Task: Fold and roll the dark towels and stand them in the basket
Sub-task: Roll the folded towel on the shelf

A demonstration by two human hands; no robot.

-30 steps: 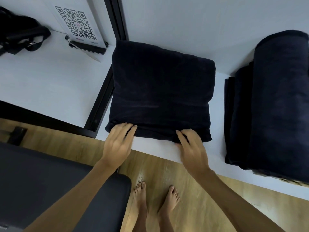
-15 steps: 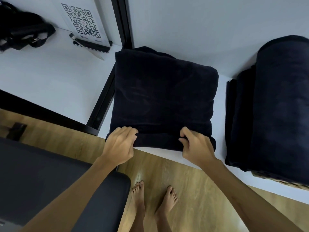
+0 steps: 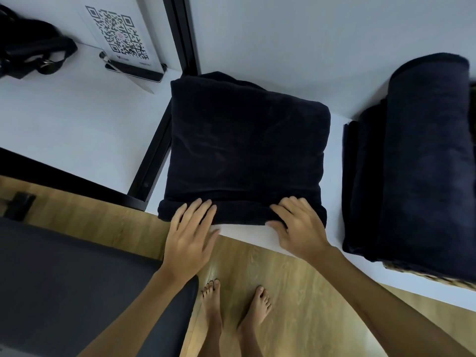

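White tabletop [image 3: 77,119] over wood-plank floor [image 3: 296,292]. Plush square folded dark towel [image 3: 244,150] at centre; left hand [image 3: 189,238] and right hand [image 3: 298,228] press flat-fingered on its six-o'clock roll. Rolled towels [image 3: 417,163] at three o'clock.

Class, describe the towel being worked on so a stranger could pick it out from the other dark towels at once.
On the white table, find the wicker basket at the right, holding rolled towels. The folded towel lies left of it, flat and square, its near edge starting to roll under both hands.
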